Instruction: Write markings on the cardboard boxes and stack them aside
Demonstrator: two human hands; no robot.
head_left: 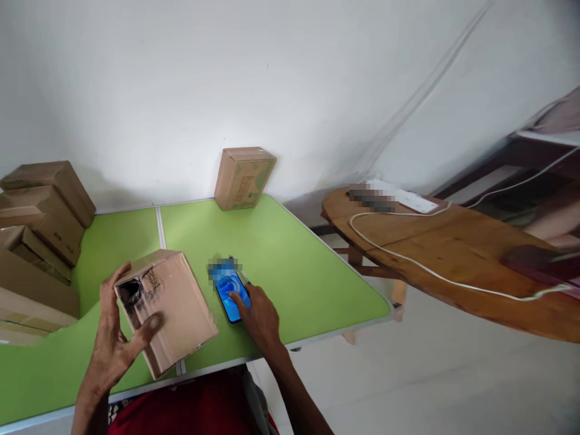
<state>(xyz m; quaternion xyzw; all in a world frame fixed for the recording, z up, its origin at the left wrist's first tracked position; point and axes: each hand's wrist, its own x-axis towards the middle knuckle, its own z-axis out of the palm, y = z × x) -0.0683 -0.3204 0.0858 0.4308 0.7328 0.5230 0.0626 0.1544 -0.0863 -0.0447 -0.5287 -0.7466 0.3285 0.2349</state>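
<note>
My left hand (113,344) holds a cardboard box (181,302) tilted over the front of the green table, thumb on its near face and fingers around the far left edge. That box has a torn dark hole (132,292) at one corner, with black scribbles beside it. Just right of the box, a smartphone (232,302) shows a lit blue screen. My right hand (260,314) is closed at its right edge, the thumb on the screen and the other fingers curled. A thin, light, pen-like thing (243,276) shows by those fingers; I cannot tell what it is.
Several cardboard boxes (40,229) stand along the left of the green table (299,284). Another printed box (244,179) leans near the wall at the back. To the right, a wooden table (421,248) bears a white cable (408,257) and a blurred dark object. A person's blurred limb shows at far right.
</note>
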